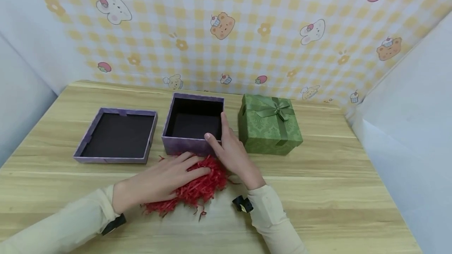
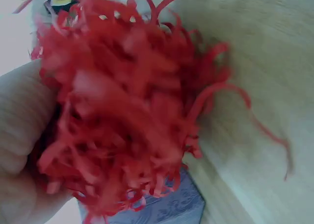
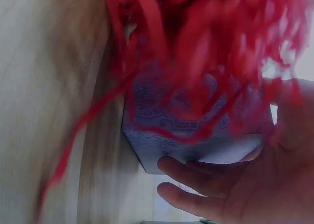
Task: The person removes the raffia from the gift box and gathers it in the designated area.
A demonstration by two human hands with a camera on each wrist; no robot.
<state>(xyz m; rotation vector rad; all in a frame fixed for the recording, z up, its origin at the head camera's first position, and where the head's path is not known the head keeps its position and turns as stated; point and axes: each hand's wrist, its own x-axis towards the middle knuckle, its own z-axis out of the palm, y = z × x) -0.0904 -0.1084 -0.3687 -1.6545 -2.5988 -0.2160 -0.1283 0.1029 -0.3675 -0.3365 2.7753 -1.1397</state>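
A heap of red shredded paper [image 1: 206, 181] is in front of the purple box [image 1: 185, 144], which stands uncovered with a black inside. My left hand [image 1: 159, 179] grips the paper from above, fingers spread over it. In the left wrist view, a thick bundle of red strips [image 2: 127, 106] bulges out beside my thumb, and strands trail from it. At the purple box's front right corner, my right hand [image 1: 234, 156] holds on, its thumb at the front rim and its fingers along the right wall. Blurred red strips partly cover the patterned box front [image 3: 196, 101] in the right wrist view.
The purple lid [image 1: 152, 136] lies upturned on the table to the left of the box. A green gift box [image 1: 272, 124] with a bow stands close on the right. A checked cloth [image 1: 197, 30] hangs behind the wooden table [image 1: 332, 191].
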